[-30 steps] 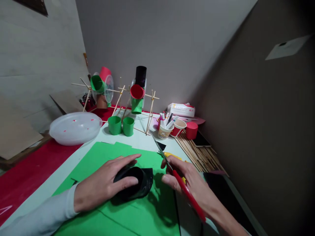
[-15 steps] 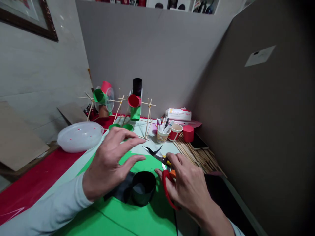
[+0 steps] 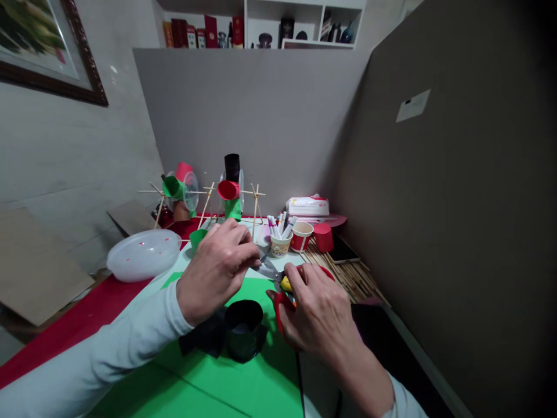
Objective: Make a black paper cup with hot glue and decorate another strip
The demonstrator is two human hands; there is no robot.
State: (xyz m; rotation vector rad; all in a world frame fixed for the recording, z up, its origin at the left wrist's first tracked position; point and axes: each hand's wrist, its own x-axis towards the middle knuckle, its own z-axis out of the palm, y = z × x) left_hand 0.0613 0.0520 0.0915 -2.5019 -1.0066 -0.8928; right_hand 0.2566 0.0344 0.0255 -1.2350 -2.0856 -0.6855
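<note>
Markers fill a paper cup; a black cup stands on the green sheet. Right hand grips scissors just behind it, blades pointing away-left. Left hand pinches at their tip; whether it holds anything is unclear.

Dim indoor light, dark vignette at right, wide-angle bending at edges, slight softness overall.

My left hand hovering, fingertips pinched together, sleeved forearm angled in, my right hand just beside it, fingers curled closed
</note>
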